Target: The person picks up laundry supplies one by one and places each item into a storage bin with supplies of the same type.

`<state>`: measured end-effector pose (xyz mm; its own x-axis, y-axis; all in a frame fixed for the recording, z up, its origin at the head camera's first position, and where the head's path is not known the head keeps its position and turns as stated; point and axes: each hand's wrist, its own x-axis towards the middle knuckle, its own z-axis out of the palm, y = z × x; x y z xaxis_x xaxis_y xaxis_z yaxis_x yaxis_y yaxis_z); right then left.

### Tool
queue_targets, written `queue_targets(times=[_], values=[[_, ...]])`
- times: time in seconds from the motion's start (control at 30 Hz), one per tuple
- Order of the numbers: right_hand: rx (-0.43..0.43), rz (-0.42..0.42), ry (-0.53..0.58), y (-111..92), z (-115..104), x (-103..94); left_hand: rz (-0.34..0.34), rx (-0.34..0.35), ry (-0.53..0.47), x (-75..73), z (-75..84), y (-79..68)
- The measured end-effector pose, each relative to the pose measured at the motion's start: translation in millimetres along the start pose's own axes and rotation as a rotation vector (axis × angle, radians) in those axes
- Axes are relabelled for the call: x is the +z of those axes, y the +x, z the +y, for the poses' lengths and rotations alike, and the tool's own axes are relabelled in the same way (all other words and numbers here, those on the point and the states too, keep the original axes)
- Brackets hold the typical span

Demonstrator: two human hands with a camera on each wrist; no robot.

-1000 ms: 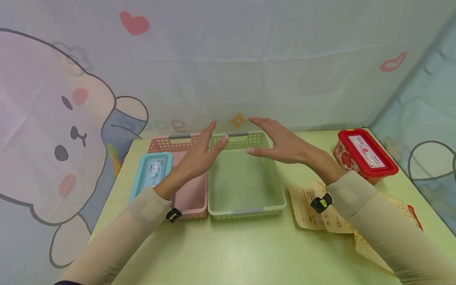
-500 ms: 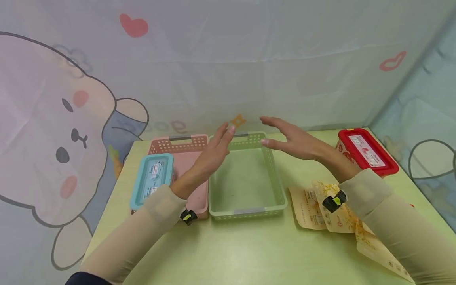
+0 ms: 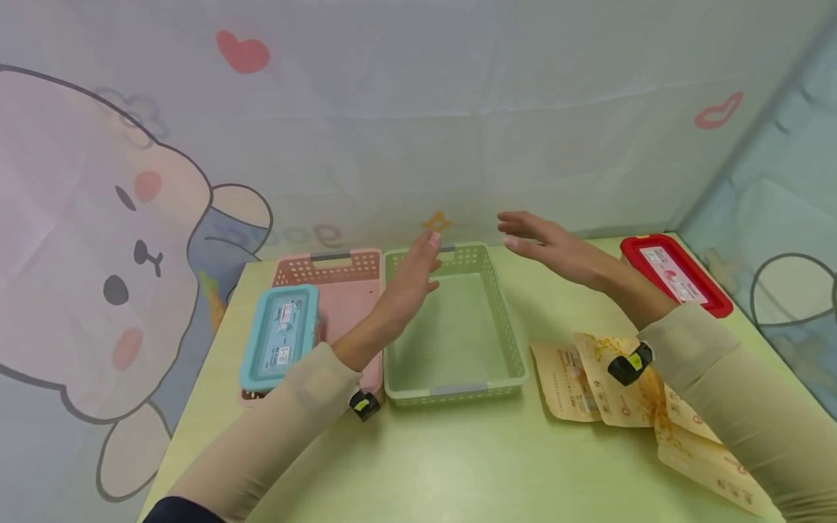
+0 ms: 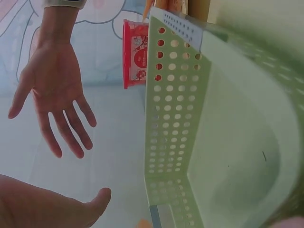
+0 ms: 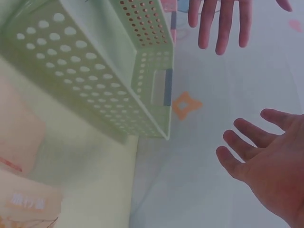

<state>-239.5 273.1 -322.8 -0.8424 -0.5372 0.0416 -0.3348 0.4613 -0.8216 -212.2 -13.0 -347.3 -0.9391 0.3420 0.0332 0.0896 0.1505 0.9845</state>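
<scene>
In the head view my left hand point(image 3: 404, 294) hovers over the left side of a green perforated basket point(image 3: 458, 334), holding nothing. My right hand point(image 3: 556, 250), also without anything in it, is raised beyond the basket's right back corner. Its fingers look loosely bent. From the left wrist, the right hand point(image 4: 59, 88) shows palm and spread fingers, while part of the left hand point(image 4: 52, 209) appears below. The right wrist view has the right hand point(image 5: 275, 159) facing the left fingers point(image 5: 225, 21) across a gap. Both hands are apart from the basket.
A pink basket point(image 3: 343, 298) adjoins the green one on the left, with a blue-lidded box point(image 3: 281, 338) tilted at its left side. At the right stand a red-lidded box point(image 3: 680, 276) and several beige packets point(image 3: 565, 385), partly behind the right arm. A printed cloth point(image 3: 418, 131) hangs behind the table.
Both hands have shifted to the right over the last second, the left one across onto the green basket. The right arm uncovers more of the packets. The baskets and boxes stay put.
</scene>
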Motion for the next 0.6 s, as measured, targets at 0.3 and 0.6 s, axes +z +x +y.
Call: queue_targets(times=[0.3, 0.6], values=[[0.065, 0.041, 0.065, -10, 7, -18.8, -0.036, -0.029, -0.068, 24.3, 5.2, 10.8], [0.106, 0.069, 0.056, -14, 9, -41.4, -0.064, -0.049, -0.161, 57.1, 14.3, 18.0]])
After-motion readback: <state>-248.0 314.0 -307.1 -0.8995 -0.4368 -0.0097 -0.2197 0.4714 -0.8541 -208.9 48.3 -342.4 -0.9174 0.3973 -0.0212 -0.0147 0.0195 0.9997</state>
